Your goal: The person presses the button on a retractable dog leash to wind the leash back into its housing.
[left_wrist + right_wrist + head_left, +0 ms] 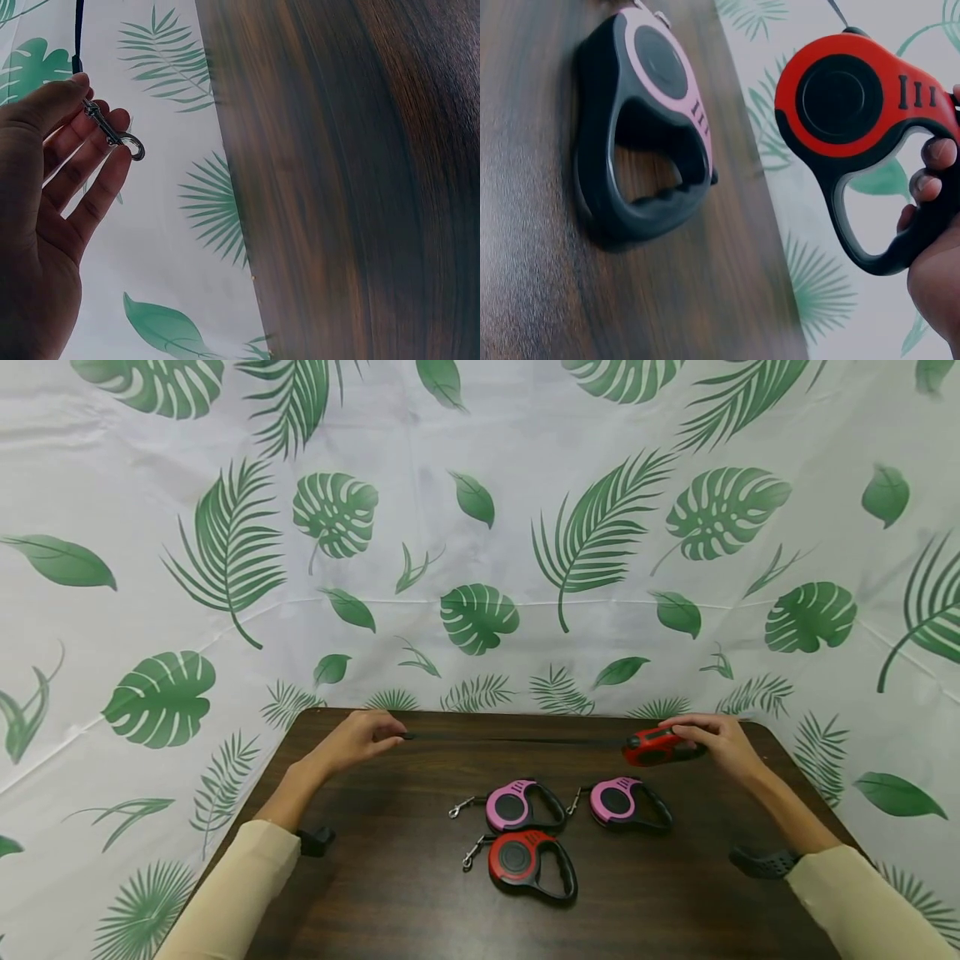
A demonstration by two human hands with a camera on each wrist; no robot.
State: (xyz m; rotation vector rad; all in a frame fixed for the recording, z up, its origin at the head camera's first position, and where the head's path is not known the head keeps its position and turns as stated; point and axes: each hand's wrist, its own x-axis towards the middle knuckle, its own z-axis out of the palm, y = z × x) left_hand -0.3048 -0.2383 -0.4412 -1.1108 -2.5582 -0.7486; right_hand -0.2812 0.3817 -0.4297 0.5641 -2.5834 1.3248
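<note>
My right hand [712, 739] grips the black handle of a red retractable leash [658, 747] at the table's far right; in the right wrist view the red leash [855, 105] shows with fingers [930, 169] curled through its handle. Its thin black cord [517, 741] runs taut leftward to my left hand [363, 737]. There my left hand [52, 187] pinches the metal clip [112, 135] at the cord's end between thumb and fingers.
Two pink leashes [521, 806] [626, 802] and a second red leash [528, 860] lie in the middle of the dark wooden table [390, 893]. A leaf-print cloth [480, 527] surrounds the table. The right-hand pink leash [641, 127] lies near my right hand.
</note>
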